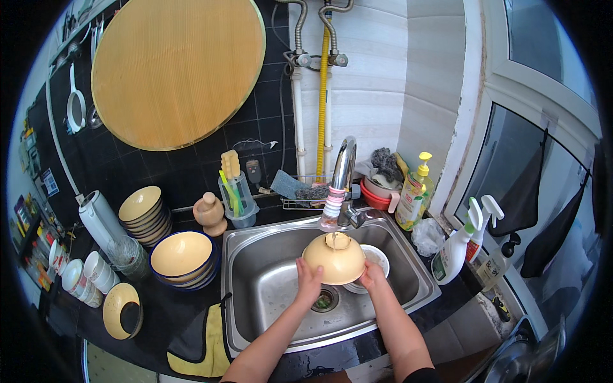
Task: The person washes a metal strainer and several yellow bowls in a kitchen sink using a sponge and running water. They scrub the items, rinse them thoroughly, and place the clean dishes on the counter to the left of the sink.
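A yellow bowl [329,263] is held bottom-up over the steel sink [262,319], its round foot just below the faucet [345,165] with its pink and white nozzle. At the bowl's left rim, the fingers of my left hand [308,282] press against its side. My right hand [372,276] grips the opposite rim, partly hidden behind the bowl. Beneath and to the right, white bowls [379,254] lie in the sink, partly covered by the yellow bowl and my right hand. The drain [327,299] shows between my forearms.
Left of the sink stand stacked blue-rimmed bowls [182,255], another bowl stack [142,205], a single bowl [118,313], cups [99,271] and a yellow-black cloth [217,338]. Soap [412,198] and spray bottles [454,252] line the right. A wire rack [303,204] sits behind.
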Motion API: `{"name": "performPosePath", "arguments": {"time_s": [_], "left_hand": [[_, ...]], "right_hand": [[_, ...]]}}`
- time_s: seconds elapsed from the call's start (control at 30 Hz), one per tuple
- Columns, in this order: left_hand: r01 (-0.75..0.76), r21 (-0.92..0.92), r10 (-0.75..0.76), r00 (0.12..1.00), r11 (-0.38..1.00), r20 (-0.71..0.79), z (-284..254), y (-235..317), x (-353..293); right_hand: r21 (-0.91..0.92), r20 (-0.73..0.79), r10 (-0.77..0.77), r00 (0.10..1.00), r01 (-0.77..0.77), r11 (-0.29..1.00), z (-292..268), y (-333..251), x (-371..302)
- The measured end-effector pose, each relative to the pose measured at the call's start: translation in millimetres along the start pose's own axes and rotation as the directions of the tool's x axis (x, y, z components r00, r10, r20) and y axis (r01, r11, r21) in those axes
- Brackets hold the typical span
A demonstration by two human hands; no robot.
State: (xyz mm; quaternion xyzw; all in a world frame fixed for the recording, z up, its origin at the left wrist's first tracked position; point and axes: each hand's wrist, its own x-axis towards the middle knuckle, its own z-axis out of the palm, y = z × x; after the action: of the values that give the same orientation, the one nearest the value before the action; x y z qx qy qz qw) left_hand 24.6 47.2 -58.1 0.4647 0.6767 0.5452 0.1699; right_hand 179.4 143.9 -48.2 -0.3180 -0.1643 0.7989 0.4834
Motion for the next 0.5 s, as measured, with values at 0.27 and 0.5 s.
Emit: {"name": "performPosePath", "arguments": {"time_s": [0.27,0.5], "left_hand": [[-0.413,0.431,0.373,0.91,0.802,0.179,10.3,88.3,-14.8],[-0.117,0.114,0.124,0.99,0.987,-0.059,-6.5,45.5,27.3]], "right_hand": [[0.026,0.059,-0.037,0.998,0.036,0.999,-21.7,10.1,20.9],[0.068,0.135,-0.036,0.99,0.027,0.997,1.0,9.3,4.1]]}}
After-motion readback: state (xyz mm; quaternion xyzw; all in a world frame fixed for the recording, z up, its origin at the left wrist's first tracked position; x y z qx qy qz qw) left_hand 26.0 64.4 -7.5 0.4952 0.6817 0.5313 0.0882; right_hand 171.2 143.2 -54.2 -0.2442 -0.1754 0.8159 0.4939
